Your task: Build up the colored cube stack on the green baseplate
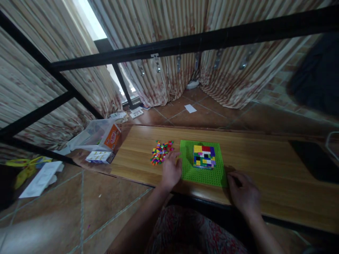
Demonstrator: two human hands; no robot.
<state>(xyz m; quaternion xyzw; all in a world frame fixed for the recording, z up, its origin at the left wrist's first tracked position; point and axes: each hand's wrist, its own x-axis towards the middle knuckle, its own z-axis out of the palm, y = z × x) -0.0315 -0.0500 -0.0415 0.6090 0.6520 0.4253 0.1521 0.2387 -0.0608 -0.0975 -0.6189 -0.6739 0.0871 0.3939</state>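
Note:
A green studded baseplate (pixel 186 173) lies on the wooden table. On it stands a low, squarish block of multicoloured toy bricks (pixel 204 157), with yellow, red, white, blue and black pieces on top. Between the baseplate's left edge and a loose pile of small bricks (pixel 159 152) is my left hand (pixel 171 170), its fingers bent and thumb apart, nothing visible in it. My right hand (pixel 245 194) rests by the baseplate's lower right corner. Its fingers are curled in towards the thumb, and whatever may be between them is hidden.
A clear plastic bin (pixel 91 135) with an orange label and a small white box (pixel 99 157) stand left of the tabletop (pixel 267 158). A dark flat object (pixel 315 160) lies at the right. Black metal bars (pixel 164 49) cross before the curtains.

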